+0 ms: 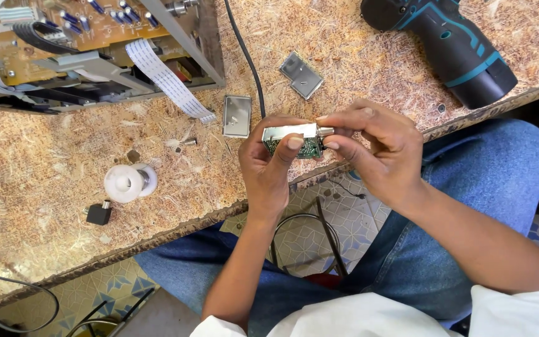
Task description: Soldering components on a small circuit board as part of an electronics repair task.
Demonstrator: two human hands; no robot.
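At the near edge of the workbench (63,187), the left hand (268,171) and right hand (378,146) are both pinching a small metal-cased module (291,138), its green board exposed. Two flat metal covers (237,116) (302,75) are lying detached just beyond, suggesting opening is done. A white spool (129,182) is sitting left; an opened chassis (95,50) and cordless drill (453,43) are lying farther off, obstructing nothing.

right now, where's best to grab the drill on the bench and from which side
Take the drill by its teal and black handle, coming from above. It lies flat on its side on the bench, so the handle's long sides are exposed; the bulky battery end nears the bench edge.
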